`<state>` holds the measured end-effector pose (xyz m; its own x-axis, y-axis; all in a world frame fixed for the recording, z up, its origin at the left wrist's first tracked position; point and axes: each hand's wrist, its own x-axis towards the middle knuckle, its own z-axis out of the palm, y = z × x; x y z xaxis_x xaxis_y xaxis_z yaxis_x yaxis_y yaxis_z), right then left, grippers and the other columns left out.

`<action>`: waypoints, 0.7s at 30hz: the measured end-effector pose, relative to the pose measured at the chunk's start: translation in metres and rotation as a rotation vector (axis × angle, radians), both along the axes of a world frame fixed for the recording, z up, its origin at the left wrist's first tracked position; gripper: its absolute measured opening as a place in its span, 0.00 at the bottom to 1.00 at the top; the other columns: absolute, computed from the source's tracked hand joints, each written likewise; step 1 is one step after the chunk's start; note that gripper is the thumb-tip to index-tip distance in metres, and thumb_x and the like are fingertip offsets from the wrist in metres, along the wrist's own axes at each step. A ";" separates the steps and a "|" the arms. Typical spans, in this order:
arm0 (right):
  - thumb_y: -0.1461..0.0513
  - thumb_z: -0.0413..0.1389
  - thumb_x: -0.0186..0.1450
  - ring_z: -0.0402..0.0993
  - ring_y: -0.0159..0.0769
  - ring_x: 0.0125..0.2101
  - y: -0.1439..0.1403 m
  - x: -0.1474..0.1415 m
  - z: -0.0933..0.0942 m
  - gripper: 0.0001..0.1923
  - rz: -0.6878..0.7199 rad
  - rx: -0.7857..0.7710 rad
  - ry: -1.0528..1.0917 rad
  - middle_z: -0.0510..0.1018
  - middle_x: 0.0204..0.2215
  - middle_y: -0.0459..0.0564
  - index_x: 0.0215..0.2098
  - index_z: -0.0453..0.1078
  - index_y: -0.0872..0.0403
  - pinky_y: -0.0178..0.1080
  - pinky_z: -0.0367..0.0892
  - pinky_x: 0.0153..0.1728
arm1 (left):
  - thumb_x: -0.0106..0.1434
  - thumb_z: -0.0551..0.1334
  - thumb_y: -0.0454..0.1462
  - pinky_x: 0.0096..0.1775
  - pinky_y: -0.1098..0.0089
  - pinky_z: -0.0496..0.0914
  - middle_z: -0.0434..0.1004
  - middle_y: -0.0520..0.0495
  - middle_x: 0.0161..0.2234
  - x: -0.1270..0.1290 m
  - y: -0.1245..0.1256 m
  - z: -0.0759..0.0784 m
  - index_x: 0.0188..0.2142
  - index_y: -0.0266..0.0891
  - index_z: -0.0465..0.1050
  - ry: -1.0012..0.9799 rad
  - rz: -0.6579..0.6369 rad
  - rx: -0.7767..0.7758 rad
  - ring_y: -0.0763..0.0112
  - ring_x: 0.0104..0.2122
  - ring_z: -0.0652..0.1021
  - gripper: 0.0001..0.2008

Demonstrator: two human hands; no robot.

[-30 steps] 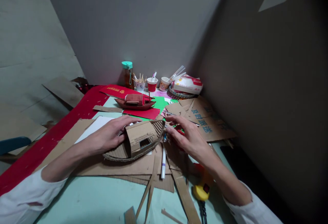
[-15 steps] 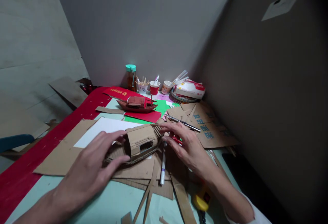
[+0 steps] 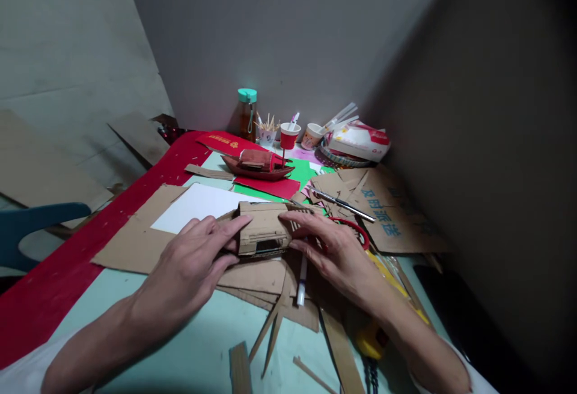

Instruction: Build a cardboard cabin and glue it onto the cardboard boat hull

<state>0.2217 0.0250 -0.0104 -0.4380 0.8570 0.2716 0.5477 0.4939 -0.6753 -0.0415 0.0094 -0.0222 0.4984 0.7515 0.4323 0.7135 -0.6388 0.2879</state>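
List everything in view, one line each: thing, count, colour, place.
cardboard boat: 1, brown, centre, between both hands
red boat: 1, dark red, behind it on coloured paper
white sheet: 1, white, on flat cardboard at left
bottle: 1, amber with teal cap, by the back wall
cups: 3, white, red and patterned, right of the bottle
marker: 1, white, under the right hand
knife: 1, metal and black, on printed cardboard at right
cardboard strips: several, brown, near edge
table: 1, pale green
left hand: 1, fingers on the cardboard boat's left end
right hand: 1, fingers on its right end
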 end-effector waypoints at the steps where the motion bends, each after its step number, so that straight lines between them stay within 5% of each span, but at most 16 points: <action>1: 0.67 0.56 0.71 0.77 0.40 0.41 -0.001 -0.001 0.000 0.20 0.003 -0.002 -0.003 0.81 0.45 0.51 0.60 0.69 0.50 0.42 0.70 0.44 | 0.69 0.58 0.29 0.42 0.63 0.66 0.72 0.49 0.38 -0.001 0.001 0.001 0.68 0.48 0.50 0.003 -0.001 0.001 0.62 0.37 0.71 0.32; 9: 0.67 0.54 0.72 0.77 0.39 0.40 -0.005 -0.003 -0.003 0.20 0.002 -0.005 -0.028 0.81 0.41 0.49 0.61 0.66 0.50 0.39 0.69 0.43 | 0.70 0.56 0.30 0.44 0.60 0.67 0.77 0.45 0.42 -0.004 0.004 0.000 0.70 0.46 0.47 0.135 0.000 0.030 0.59 0.39 0.74 0.32; 15: 0.67 0.52 0.71 0.79 0.40 0.41 -0.006 -0.005 -0.003 0.22 0.012 0.013 -0.067 0.81 0.45 0.51 0.63 0.62 0.51 0.39 0.69 0.41 | 0.71 0.55 0.31 0.49 0.58 0.68 0.77 0.44 0.45 0.000 0.007 -0.006 0.69 0.46 0.51 0.063 0.002 0.017 0.58 0.43 0.75 0.29; 21: 0.66 0.50 0.73 0.81 0.40 0.39 -0.005 -0.007 -0.005 0.19 0.007 0.009 -0.079 0.84 0.40 0.50 0.61 0.61 0.50 0.38 0.70 0.37 | 0.71 0.57 0.31 0.46 0.66 0.70 0.75 0.48 0.40 -0.004 0.009 0.005 0.68 0.44 0.55 -0.033 0.056 -0.006 0.65 0.40 0.75 0.28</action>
